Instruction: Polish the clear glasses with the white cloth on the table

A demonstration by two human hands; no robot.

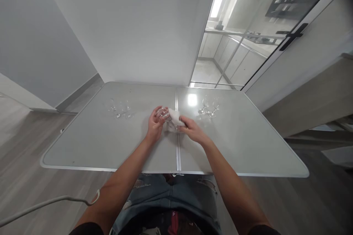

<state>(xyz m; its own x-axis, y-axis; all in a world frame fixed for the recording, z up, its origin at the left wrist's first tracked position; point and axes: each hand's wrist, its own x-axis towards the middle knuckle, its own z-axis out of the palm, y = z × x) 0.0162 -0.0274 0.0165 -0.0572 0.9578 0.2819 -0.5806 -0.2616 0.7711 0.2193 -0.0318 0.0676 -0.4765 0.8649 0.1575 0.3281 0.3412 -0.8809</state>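
Observation:
A clear stemmed glass (162, 114) is tilted over the middle of the table, its bowl held in the curled fingers of my left hand (155, 125). My right hand (191, 128) pinches a white cloth or tissue (174, 116), which touches the glass on its right side. Below the cloth, the clear foot or another part of glassware shows near my right fingers; which one I cannot tell.
Clear stemmed glasses (120, 109) stand at the left of the folding table (234, 143). Two more stemmed glasses (211, 113) stand to the right. A white wall (132, 33) and a glass door with a black handle (293, 36) lie beyond the far edge.

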